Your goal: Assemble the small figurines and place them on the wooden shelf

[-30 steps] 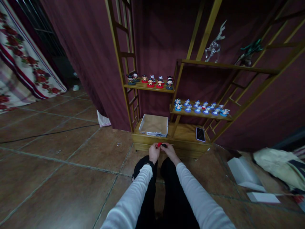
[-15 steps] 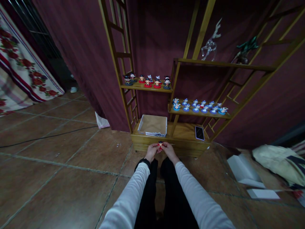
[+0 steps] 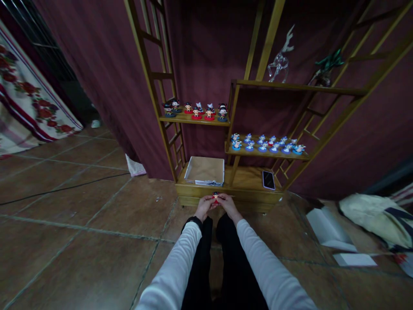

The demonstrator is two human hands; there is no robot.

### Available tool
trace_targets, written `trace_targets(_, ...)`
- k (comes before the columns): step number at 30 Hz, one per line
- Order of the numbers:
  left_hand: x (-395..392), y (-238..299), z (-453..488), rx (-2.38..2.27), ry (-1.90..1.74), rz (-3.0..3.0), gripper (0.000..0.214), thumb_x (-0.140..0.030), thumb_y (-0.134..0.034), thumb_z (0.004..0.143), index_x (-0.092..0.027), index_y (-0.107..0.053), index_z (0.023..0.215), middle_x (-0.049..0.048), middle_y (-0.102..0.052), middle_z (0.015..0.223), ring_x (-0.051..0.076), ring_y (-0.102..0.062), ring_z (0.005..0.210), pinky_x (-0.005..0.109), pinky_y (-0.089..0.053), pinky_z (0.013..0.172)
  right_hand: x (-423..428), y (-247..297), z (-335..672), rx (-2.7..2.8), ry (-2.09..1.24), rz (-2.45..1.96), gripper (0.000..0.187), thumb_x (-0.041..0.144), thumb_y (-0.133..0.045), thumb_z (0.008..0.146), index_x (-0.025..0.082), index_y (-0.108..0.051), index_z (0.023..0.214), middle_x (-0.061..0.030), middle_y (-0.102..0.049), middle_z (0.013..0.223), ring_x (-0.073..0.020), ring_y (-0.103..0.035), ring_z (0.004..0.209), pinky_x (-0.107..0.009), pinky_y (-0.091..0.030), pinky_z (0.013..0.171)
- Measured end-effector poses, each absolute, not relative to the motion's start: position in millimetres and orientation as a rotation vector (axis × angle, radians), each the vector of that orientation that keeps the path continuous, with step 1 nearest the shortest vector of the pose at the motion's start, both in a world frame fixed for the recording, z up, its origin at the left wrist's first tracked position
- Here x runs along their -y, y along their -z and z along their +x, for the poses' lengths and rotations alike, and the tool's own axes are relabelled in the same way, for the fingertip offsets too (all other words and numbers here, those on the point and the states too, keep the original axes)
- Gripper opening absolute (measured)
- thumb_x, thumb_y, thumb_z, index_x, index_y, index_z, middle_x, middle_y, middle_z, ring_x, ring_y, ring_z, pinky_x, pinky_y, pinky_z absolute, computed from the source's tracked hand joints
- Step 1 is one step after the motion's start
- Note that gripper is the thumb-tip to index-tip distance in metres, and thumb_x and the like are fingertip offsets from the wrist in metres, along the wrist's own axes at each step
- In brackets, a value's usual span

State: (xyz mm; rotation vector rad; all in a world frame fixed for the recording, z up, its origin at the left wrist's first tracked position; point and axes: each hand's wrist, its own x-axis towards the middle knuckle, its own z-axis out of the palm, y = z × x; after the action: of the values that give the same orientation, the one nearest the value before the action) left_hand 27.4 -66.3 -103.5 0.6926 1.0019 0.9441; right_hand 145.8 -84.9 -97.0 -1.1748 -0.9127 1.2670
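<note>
A small red figurine with black hair (image 3: 216,197) is held upright between both hands, just in front of the low drawer section of the shelf. My left hand (image 3: 205,206) closes on it from the left, with a dark band at the wrist. From the other side, my right hand (image 3: 228,204) grips it with its fingertips. Just beyond the hands lies an open shallow cardboard box (image 3: 204,168). Several dark and red figurines (image 3: 196,113) stand on the upper left shelf. Blue and white figurines (image 3: 263,146) stand in two rows on the middle right shelf.
A phone (image 3: 268,180) lies on the low wooden surface (image 3: 247,176). Higher up stand a clear deer ornament (image 3: 279,62) and a dark green ornament (image 3: 327,69). White boxes (image 3: 331,228) and a pale bag (image 3: 371,215) lie on the floor at right; a black cable (image 3: 64,188) runs at left.
The view has shifted slightly, so the shelf appears a little further left. Both hands still hold the red figurine in nearly the same pose.
</note>
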Motion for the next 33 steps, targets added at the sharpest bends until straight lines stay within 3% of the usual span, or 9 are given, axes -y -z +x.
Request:
trace_targets(21,67.6,101.8,30.6,-1.107,-0.963,0.728,0.013,-0.016,-0.067,0.069,-0.013,-0.056,0.074,-0.0004,-0.059,0.054,0.007,-0.056,0.044,0.015,-0.043,0.043,83.5,99.7,145.8,0.895,-1.299,-1.226,0.025,0.039,-0.071,0.051,0.018,-0.062,0.062,0.0029,-0.06,0.057,-0.0119,-0.054,0.05,-0.028,-0.047,0.056)
trace_targets(33,64.6,108.0,28.8,-1.07,-0.966,0.714,0.015,-0.019,-0.069,0.067,-0.011,-0.059,0.074,0.0039,-0.062,0.061,0.009,-0.059,0.05,0.017,-0.047,0.049,85.3,94.4,144.8,0.871,-1.295,-1.205,0.026,0.039,-0.071,0.051,0.019,-0.06,0.065,0.0022,-0.062,0.064,-0.0131,-0.056,0.056,-0.029,-0.047,0.059)
